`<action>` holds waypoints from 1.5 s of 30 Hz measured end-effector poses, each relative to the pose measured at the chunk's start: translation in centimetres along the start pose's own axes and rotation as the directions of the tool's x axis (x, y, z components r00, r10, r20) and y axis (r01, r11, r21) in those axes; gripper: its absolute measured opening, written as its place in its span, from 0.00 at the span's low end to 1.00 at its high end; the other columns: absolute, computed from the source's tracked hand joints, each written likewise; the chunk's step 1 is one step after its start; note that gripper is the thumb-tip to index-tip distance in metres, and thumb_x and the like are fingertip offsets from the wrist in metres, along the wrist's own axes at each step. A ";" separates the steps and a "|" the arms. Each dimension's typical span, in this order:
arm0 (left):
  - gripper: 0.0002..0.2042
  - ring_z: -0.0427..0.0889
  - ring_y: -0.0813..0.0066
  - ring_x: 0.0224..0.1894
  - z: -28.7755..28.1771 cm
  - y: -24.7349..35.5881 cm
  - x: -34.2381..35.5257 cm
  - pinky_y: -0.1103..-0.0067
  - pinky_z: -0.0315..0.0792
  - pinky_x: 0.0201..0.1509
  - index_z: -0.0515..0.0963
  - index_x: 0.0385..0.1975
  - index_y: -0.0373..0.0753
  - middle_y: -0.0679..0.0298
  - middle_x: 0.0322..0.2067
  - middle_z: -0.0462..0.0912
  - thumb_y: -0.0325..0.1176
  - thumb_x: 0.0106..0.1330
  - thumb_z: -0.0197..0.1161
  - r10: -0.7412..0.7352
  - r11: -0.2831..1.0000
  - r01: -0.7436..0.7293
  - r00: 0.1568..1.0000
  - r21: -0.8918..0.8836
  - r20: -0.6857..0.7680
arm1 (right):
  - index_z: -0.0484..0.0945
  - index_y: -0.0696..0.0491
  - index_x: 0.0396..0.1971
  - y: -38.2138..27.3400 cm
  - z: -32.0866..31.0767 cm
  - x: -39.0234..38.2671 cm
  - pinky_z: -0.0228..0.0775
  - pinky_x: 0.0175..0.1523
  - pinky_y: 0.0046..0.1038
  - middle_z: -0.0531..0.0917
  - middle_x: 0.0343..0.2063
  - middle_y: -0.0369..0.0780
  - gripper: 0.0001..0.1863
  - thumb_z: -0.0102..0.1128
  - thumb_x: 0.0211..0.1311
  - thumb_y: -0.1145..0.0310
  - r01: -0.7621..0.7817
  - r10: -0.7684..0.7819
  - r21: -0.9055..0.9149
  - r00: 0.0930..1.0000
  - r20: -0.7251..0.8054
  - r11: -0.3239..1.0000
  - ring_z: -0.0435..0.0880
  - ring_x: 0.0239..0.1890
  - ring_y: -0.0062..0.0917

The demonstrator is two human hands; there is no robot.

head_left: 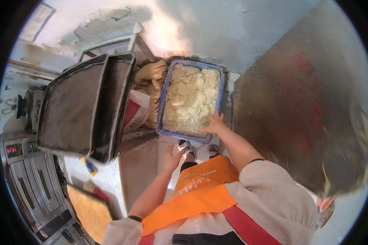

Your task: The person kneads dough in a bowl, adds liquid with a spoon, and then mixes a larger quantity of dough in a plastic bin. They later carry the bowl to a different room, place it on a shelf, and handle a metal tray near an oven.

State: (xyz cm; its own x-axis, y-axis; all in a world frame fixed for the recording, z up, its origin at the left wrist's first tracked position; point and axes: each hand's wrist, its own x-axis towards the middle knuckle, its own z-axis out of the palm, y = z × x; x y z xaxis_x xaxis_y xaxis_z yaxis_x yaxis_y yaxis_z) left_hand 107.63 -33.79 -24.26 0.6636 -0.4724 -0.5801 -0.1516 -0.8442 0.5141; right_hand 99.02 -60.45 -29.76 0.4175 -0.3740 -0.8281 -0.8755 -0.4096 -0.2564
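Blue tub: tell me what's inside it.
A pale, lumpy, dough-like mass spreads across the blue tub. The right hand is over the near right corner, hiding a little of it. The tub's bottom, and anything buried beneath the mass, cannot be seen.

Short-slv top (274,188), off-white/beige, loose + creased, w/ narrow dk trim (256,160) at slv ends. Over it an apron (208,173), bright orange, lower pt w/ pale script-style lettering + a line of smaller print above. Broad plain orange band (188,209) across the chest, edges straight, meeting red straps (247,226), one per side, R one wide + more visible. Blk panel (208,238) at bottom edge, mostly cut off, type unclear. Forearms bare; L hand (172,158) + R hand (215,124) bare too. Dk legwear (188,165) at L ankle. Footwear (188,150) whitish w/ dk areas, sm. in view, details unclear.
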 end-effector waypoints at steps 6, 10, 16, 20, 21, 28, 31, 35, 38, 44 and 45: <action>0.42 0.53 0.46 0.68 3.8 -2.0 19.5 0.64 0.51 0.71 0.59 0.64 0.33 0.45 0.66 0.55 0.46 0.52 0.70 0.006 0.983 -0.019 0.998 0.184 0.067 | 0.50 0.41 0.70 -1.8 0.9 22.8 0.51 0.67 0.53 0.40 0.72 0.45 0.60 0.71 0.36 0.38 0.168 -0.175 -0.150 0.984 -0.031 0.974 0.42 0.72 0.49; 0.46 0.52 0.45 0.69 7.2 -3.4 34.1 0.63 0.51 0.71 0.56 0.66 0.36 0.45 0.67 0.54 0.46 0.49 0.72 0.090 0.964 -0.093 0.996 0.249 0.022 | 0.55 0.44 0.68 -1.5 1.6 34.9 0.57 0.67 0.44 0.53 0.69 0.47 0.57 0.74 0.34 0.47 0.246 -0.268 -0.208 0.959 -0.086 0.947 0.56 0.69 0.44; 0.54 0.52 0.34 0.66 12.3 -4.2 47.0 0.49 0.52 0.67 0.52 0.69 0.47 0.41 0.66 0.52 0.51 0.40 0.77 0.104 0.896 -0.201 0.962 0.397 0.251 | 0.63 0.48 0.61 -2.5 3.7 46.3 0.70 0.55 0.44 0.77 0.51 0.47 0.42 0.70 0.42 0.60 0.174 -0.158 -0.102 0.977 0.145 0.980 0.77 0.54 0.41; 0.57 0.53 0.30 0.65 14.6 -2.9 50.5 0.41 0.52 0.63 0.52 0.69 0.48 0.40 0.64 0.55 0.53 0.35 0.78 0.017 0.886 -0.184 0.930 0.426 0.367 | 0.67 0.51 0.58 -0.2 8.5 53.9 0.72 0.51 0.43 0.80 0.47 0.48 0.34 0.66 0.47 0.63 0.045 -0.039 -0.134 0.998 0.048 0.990 0.79 0.50 0.41; 0.56 0.54 0.31 0.64 14.9 -3.2 50.9 0.42 0.53 0.62 0.54 0.68 0.48 0.41 0.63 0.57 0.53 0.35 0.78 -0.013 0.877 -0.176 0.921 0.446 0.389 | 0.67 0.51 0.58 -0.3 9.3 54.4 0.72 0.51 0.43 0.80 0.47 0.48 0.34 0.66 0.47 0.63 0.043 -0.035 -0.120 0.997 0.065 0.992 0.79 0.51 0.41; 0.52 0.68 0.43 0.59 16.6 -2.4 53.7 0.47 0.60 0.60 0.64 0.61 0.44 0.44 0.55 0.70 0.57 0.30 0.77 -0.144 0.840 -0.118 0.892 0.529 0.428 | 0.68 0.51 0.58 -0.1 10.6 59.2 0.70 0.54 0.43 0.78 0.50 0.49 0.34 0.66 0.47 0.63 0.034 -0.028 -0.054 0.993 0.113 0.998 0.77 0.53 0.42; 0.51 0.73 0.45 0.55 17.5 -3.3 53.9 0.50 0.65 0.56 0.66 0.60 0.42 0.45 0.52 0.74 0.58 0.30 0.77 -0.059 0.836 -0.155 0.928 0.526 0.367 | 0.68 0.51 0.58 0.1 10.6 60.1 0.70 0.55 0.43 0.77 0.51 0.49 0.34 0.66 0.47 0.63 0.037 -0.032 -0.051 0.993 0.112 0.998 0.76 0.54 0.42; 0.49 0.78 0.48 0.50 18.6 -4.8 54.9 0.57 0.72 0.52 0.69 0.58 0.41 0.49 0.46 0.79 0.61 0.32 0.74 -0.014 0.836 -0.182 0.936 0.518 0.353 | 0.68 0.51 0.58 0.6 9.6 59.9 0.69 0.56 0.43 0.76 0.52 0.49 0.34 0.66 0.48 0.62 0.043 -0.037 -0.058 0.993 0.108 0.997 0.75 0.55 0.42; 0.39 0.75 0.53 0.55 19.3 -4.3 55.8 0.42 0.60 0.56 0.72 0.56 0.50 0.56 0.51 0.78 0.56 0.39 0.70 -0.135 0.783 -0.113 0.929 0.612 0.344 | 0.68 0.51 0.58 1.0 8.4 58.0 0.68 0.57 0.43 0.75 0.53 0.49 0.33 0.66 0.48 0.62 0.034 -0.026 -0.060 0.990 0.141 0.998 0.74 0.57 0.43; 0.30 0.77 0.54 0.53 20.3 -7.0 56.9 0.47 0.64 0.55 0.76 0.51 0.44 0.55 0.50 0.79 0.51 0.46 0.64 -0.178 0.787 -0.070 0.925 0.613 0.335 | 0.69 0.49 0.58 -1.1 4.1 43.0 0.60 0.62 0.47 0.68 0.60 0.48 0.35 0.67 0.47 0.60 0.233 -0.236 -0.142 0.972 -0.004 0.962 0.65 0.63 0.46; 0.30 0.77 0.54 0.52 20.3 -7.2 56.6 0.47 0.64 0.55 0.76 0.51 0.43 0.55 0.50 0.80 0.51 0.46 0.64 -0.185 0.784 -0.072 0.921 0.616 0.343 | 0.70 0.47 0.59 -0.7 4.5 38.4 0.54 0.66 0.51 0.62 0.65 0.47 0.37 0.69 0.45 0.59 0.359 -0.414 -0.244 0.878 -0.239 0.901 0.57 0.67 0.50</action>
State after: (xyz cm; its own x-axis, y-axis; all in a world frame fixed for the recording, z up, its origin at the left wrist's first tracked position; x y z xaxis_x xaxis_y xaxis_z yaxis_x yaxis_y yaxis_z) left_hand 131.45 -59.60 -73.63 0.3875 -0.3653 -0.8464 -0.6181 -0.7842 0.0555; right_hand 114.58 -70.77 -63.67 0.7876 -0.3577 -0.5018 -0.5797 -0.7062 -0.4065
